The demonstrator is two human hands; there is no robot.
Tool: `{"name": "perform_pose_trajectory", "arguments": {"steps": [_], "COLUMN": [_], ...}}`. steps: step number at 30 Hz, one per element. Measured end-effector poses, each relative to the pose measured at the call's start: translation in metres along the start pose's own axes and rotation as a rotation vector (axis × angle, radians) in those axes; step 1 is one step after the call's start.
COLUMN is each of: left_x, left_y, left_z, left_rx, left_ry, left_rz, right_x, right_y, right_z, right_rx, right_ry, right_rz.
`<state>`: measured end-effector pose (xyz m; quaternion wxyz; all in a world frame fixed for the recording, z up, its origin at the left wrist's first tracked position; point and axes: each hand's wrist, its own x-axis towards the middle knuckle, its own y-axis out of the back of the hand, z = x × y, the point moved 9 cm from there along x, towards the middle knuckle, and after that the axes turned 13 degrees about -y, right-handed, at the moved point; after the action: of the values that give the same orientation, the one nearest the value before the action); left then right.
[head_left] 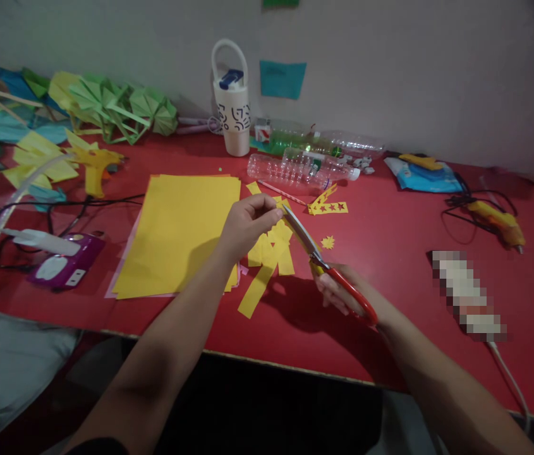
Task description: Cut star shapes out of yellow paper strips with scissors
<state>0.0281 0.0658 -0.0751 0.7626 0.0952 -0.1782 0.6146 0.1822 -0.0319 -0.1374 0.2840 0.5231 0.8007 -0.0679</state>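
Note:
My left hand (250, 226) is closed in a pinch on a small piece of yellow paper, mostly hidden by the fingertips. My right hand (337, 292) grips red-handled scissors (351, 292), whose blades point up and left and reach the pinched paper. Beneath the hands lie yellow paper strips (258, 289), partly covering one another. A small jagged yellow cutout (328, 242) lies just right of the blades. Behind it is a yellow strip with star-shaped holes (333, 208). To the left of my left hand rests a stack of yellow paper sheets (172, 234), with pink edges showing underneath.
A white tumbler (231, 117) stands by the wall beside clear plastic bottles (295, 167). Yellow glue guns (96, 169) lie at left and right. A purple power socket (65, 259) with cables sits at left. A blurred-out object (468, 294) lies at right. Another person's arm shows far left.

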Motion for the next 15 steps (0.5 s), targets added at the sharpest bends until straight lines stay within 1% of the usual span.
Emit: {"name": "perform_pose_trajectory", "arguments": {"steps": [6, 9, 15], "left_x": [0.0007, 0.0005, -0.001], "left_y": [0.0014, 0.0018, 0.0], "left_z": [-0.0004, -0.0031, -0.0083], "left_rx": [-0.004, -0.006, -0.08], "left_ry": [0.012, 0.034, 0.073], "left_rz": [0.005, -0.011, -0.028], "right_x": [0.0009, 0.0017, 0.002], "right_y": [-0.0008, -0.0003, -0.0008], "right_z": [0.0005, 0.0026, 0.0005], "right_rx": [0.016, 0.019, 0.042], "right_ry": [0.017, 0.023, 0.068], "right_rz": [-0.02, -0.023, -0.031]}}
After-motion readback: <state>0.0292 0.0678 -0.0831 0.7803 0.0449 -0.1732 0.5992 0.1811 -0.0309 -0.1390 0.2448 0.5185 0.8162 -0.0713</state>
